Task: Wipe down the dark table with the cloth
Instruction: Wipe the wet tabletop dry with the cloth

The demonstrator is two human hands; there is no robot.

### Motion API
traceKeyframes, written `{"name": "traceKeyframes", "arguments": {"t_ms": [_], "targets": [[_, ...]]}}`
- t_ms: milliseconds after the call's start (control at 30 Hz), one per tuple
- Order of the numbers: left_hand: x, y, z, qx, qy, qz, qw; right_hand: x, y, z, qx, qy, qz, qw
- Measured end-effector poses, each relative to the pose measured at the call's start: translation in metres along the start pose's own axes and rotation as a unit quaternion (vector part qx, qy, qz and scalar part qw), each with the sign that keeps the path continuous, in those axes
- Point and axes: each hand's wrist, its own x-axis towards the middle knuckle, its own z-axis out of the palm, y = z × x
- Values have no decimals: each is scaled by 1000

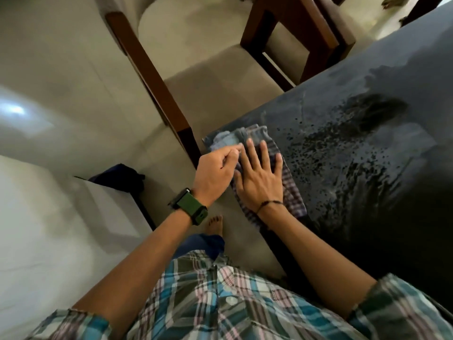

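Note:
The dark table (367, 148) fills the right side, wet with a streaked patch and many droplets. A checked cloth (291, 192), folded with a grey-blue end (225, 141), lies on the table's near-left corner. My right hand (259, 177) lies flat on the cloth, fingers spread. My left hand (215, 173), with a green watch on its wrist, pinches the cloth's folded edge between thumb and fingers beside the right hand.
A wooden chair with a beige seat (220, 99) stands just left of the table corner. A second wooden chair (294, 40) is behind it. A white surface (49, 229) with a dark object (117, 177) lies at the left. My bare foot (215, 224) is on the floor.

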Motion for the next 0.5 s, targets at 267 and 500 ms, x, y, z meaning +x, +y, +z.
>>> {"name": "traceKeyframes", "arguments": {"t_ms": [267,500], "targets": [[33,1,-11,-6,-51,52,997,106,3,-24,38,23,84,995],[46,-15,-25,-39,-8,7,999,78,-36,-27,38,9,119,992]]}}
